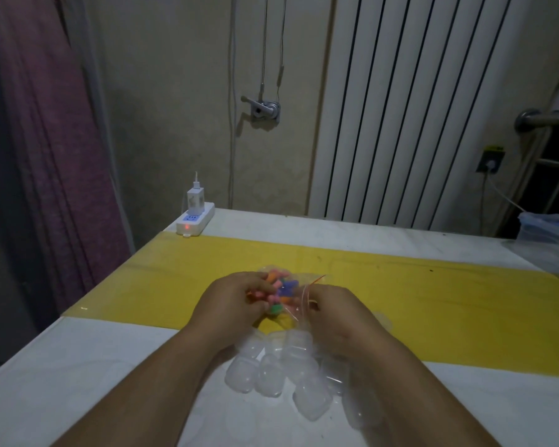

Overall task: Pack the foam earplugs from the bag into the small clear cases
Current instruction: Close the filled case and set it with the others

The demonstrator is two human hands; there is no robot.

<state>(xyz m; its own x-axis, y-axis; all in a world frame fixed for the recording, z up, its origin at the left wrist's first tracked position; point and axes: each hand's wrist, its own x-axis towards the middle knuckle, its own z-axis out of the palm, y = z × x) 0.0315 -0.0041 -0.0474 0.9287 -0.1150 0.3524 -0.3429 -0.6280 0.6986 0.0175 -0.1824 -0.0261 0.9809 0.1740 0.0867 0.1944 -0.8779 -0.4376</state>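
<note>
left hand (236,306) grips the filled end of the clear zip bag (299,279), with its fingers curled round the plastic and the bundle inside. right hand (334,314) pinches the opposite end of the bag at its red seal strip (308,293), thumb and fingers closed on the film. whether the seal is parted cannot be told. the bag is held just above the table (78,366), over the yellow band (449,301) that crosses the white surface.

foam earplugs (281,290) are all inside the bag, bunched against the left fingers; orange, pink, blue and green pieces are visible.

small clear cases (268,372) lie in a loose cluster on the white part of the table, nearer the person than the bag, between and partly under the two forearms. several touch one another. whether their lids are closed cannot be told.

a white power strip (196,222) with a lit red indicator sits at the far left corner of the table, with a charger (195,196) plugged into it. a white ribbed radiator (400,108) stands behind the table.
</note>
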